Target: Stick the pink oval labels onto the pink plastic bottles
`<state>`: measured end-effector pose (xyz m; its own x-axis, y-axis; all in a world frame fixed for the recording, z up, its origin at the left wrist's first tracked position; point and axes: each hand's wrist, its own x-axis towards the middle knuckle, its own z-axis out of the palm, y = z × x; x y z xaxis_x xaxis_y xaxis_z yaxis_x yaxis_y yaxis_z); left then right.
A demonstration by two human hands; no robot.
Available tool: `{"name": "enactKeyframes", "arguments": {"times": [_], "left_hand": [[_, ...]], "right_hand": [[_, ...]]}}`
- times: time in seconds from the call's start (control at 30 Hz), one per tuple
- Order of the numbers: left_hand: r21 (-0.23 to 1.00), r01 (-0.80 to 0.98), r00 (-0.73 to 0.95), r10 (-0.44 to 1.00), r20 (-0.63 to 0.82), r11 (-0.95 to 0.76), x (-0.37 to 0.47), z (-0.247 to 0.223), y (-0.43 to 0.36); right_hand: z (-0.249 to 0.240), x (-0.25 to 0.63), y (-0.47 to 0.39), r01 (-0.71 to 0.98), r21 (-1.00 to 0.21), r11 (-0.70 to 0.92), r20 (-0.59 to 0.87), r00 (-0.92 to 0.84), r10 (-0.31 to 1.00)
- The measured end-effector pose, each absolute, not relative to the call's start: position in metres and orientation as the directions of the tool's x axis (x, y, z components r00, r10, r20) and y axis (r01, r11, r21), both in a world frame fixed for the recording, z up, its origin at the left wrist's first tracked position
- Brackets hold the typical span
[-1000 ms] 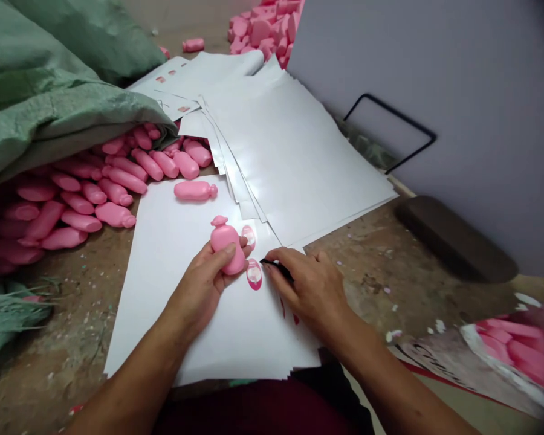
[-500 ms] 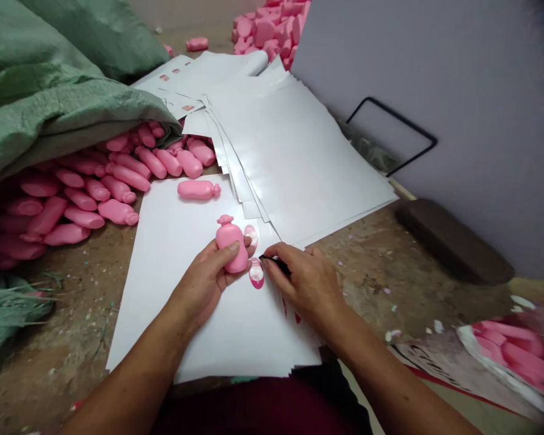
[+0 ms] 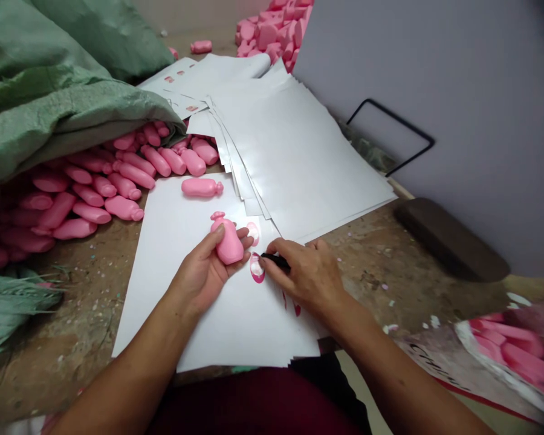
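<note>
My left hand (image 3: 208, 263) holds a pink bottle (image 3: 229, 243), thumb on its side and fingers beneath, its knobbed end pointing away from me. In my right hand (image 3: 306, 272) is a thin black tool (image 3: 275, 260), pinched between thumb and fingers. Its tip is at the upper edge of an oval pink-and-white sticker (image 3: 257, 272) on the white sheets (image 3: 163, 260). Another oval sticker (image 3: 252, 232) lies just beyond, near my left fingertips. A second pink bottle (image 3: 202, 187) rests on its side on the sheets.
Many pink bottles (image 3: 90, 211) spill from a green sack (image 3: 72, 115) at left. A stack of white sheets (image 3: 299, 151) lies beyond my hands. At right are a grey panel (image 3: 435, 72), a dark brown block (image 3: 453, 241) and a bag of pink pieces (image 3: 517, 350).
My left hand has loosened its fingers, and the bottle in it has tilted and shifted slightly left. My right hand stays by the sticker with the black tool. The view has shifted slightly.
</note>
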<state>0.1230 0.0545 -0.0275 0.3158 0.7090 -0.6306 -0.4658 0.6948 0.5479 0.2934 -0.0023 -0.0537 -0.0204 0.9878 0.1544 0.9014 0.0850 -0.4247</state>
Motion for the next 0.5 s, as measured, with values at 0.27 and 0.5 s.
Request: {"name": "enactKeyframes", "arguments": {"times": [0.27, 0.5], "left_hand": [[0.625, -0.429, 0.292, 0.755, -0.588, 0.653, 0.124, -0.032, 0.053], [0.703, -0.334, 0.381, 0.772, -0.508, 0.628, 0.121, -0.009, 0.022]], "right_hand": [[-0.025, 0.298, -0.011, 0.181, -0.944, -0.275, -0.254, 0.131, 0.958], [-0.006, 0.291, -0.025, 0.039, -0.961, -0.275, -0.274, 0.021, 0.961]]}}
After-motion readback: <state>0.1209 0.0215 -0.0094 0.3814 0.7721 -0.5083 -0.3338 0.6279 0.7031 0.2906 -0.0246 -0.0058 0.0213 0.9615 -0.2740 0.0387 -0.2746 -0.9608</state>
